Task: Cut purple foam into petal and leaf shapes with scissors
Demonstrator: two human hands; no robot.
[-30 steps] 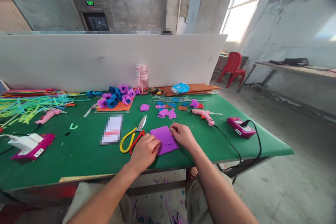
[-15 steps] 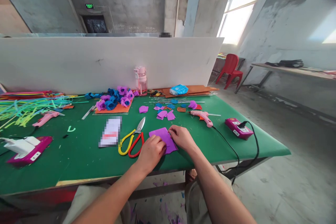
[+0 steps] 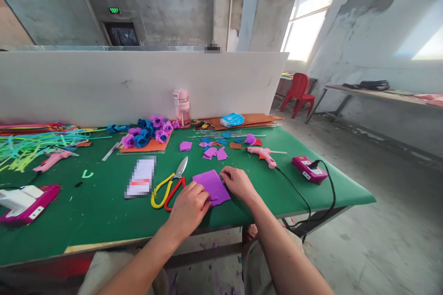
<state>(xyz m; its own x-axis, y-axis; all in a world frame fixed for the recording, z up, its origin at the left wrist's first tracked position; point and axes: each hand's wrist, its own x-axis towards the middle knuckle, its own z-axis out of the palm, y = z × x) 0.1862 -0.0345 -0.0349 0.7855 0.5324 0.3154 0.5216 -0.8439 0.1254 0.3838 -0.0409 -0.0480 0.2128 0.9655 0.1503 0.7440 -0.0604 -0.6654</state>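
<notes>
A small purple paper sheet (image 3: 212, 184) lies near the table's front edge, between my two hands. My left hand (image 3: 191, 200) rests over its lower left side, fingers curled round the edge; the fingertips are partly hidden. At the upper right edge of the sheet, my right hand (image 3: 238, 183) has thumb and fingers pinched together. Just left of my left hand lie scissors (image 3: 178, 171) with one yellow and one red handle, blades slightly apart. Cut purple pieces (image 3: 209, 152) are scattered beyond the sheet, among blue and orange ones.
A pink glue gun (image 3: 265, 154) trails its cable to the right, near a magenta power strip (image 3: 309, 169). Purple and blue paper flowers (image 3: 147, 131) sit at the back, with a pink bottle (image 3: 182, 106) behind. A blurred white card (image 3: 141, 177) lies left of the scissors.
The whole view has shifted slightly, so the table items appear a little further left. Both hands stay at the sheet, and the left fingers have slid slightly lower along its edge.
</notes>
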